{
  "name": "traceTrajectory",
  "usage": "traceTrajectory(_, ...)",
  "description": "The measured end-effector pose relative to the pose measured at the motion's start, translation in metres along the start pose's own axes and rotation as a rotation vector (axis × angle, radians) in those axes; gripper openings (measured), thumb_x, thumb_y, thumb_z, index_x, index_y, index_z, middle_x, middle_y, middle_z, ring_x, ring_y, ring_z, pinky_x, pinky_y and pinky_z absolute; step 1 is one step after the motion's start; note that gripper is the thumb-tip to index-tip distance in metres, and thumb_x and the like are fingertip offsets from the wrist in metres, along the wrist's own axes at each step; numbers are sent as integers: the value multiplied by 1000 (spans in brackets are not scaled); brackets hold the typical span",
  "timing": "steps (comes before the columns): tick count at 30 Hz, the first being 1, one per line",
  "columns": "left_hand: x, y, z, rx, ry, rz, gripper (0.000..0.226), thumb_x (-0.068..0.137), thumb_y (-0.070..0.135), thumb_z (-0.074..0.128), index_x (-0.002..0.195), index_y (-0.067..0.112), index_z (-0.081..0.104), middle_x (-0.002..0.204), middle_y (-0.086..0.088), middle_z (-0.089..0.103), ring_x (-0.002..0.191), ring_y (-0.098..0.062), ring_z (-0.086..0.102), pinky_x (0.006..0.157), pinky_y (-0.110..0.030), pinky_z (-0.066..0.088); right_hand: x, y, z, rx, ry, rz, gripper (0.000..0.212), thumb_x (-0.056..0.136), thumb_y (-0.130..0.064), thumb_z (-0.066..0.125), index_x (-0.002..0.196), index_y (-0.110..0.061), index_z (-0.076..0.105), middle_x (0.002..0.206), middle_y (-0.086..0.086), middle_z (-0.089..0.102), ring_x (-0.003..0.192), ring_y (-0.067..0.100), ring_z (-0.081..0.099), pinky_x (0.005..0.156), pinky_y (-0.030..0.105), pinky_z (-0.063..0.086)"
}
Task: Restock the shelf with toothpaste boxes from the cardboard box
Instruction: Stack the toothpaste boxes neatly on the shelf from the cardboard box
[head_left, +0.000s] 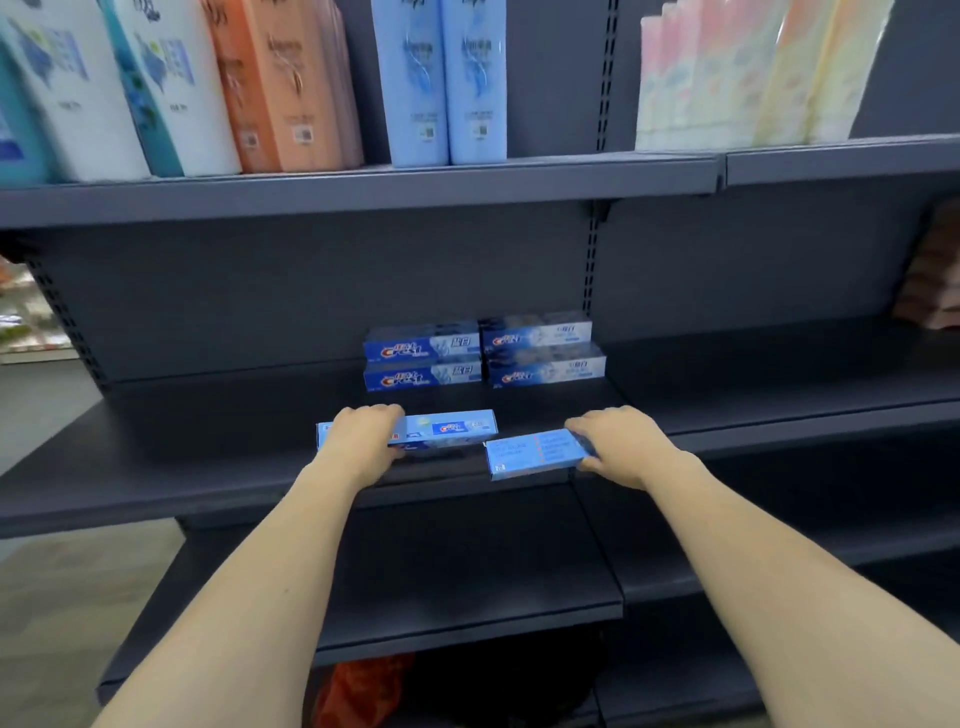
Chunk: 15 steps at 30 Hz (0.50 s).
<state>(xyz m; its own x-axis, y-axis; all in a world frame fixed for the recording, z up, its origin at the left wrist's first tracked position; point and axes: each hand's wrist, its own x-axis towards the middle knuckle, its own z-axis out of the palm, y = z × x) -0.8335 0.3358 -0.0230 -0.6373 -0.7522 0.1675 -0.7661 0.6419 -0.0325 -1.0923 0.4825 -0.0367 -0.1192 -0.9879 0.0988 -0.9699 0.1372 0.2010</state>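
Two hands each hold one box before the stack (480, 352): left hand (363, 436) covers its box (447, 428); right hand (618, 441) hides its box's (535, 452) end.

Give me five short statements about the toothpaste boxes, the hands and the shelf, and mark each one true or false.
1. Each hand holds one toothpaste box. True: the left hand grips the left held box, and the right hand grips the right held box.
2. Four toothpaste boxes already stand at the back of the shelf in two stacks of two. True.
3. The shelf above holds only toothpaste. False: it holds bottles and pastel packs.
4. The cardboard box sits between the hands. False: no cardboard box is in view.
5. The held boxes lie on top of the stacks. False: they are near the shelf's front edge.
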Motion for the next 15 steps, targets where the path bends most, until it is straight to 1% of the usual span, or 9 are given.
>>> traceTrajectory(2,10,-7,-1,-10,-5,0,37,90,26,59,124,16,48,123,-3,57,108,-24,54,94,-32,37,10,-2,-3,6,-1,19,30,90,-35,55,117,-22,50,114,-2,59,100,21,57,74,27,34)
traceTrajectory(7,36,-23,3,-80,-81,-48,37,89,26,61,123,15,51,121,-5,58,108,-26,55,91,-32,39,36,-4,-6,12,-6,60,41,91,-33,54,130,-22,47,123,0,57,109,22,55,84,30,41)
traceTrajectory(10,50,-33,8,-152,-149,-71,39,88,26,63,124,16,52,121,-6,58,109,-25,56,89,-32,43,51,-5,-7,32,-59,79,45,92,-31,55,135,-21,44,129,1,54,113,24,53,88,32,42)
traceTrajectory(13,62,-43,15,-180,-202,-46,37,87,26,64,121,16,55,122,-4,58,109,-24,56,91,-33,45,65,-6,-6,101,-122,100,43,91,-31,57,131,-19,47,128,3,56,112,24,54,89,34,47)
traceTrajectory(15,68,-49,19,-184,-240,-35,37,86,26,64,121,16,55,124,-4,57,110,-23,55,91,-34,46,72,-7,-4,145,-159,127,49,91,-31,58,137,-19,44,132,5,53,116,24,52,93,37,46)
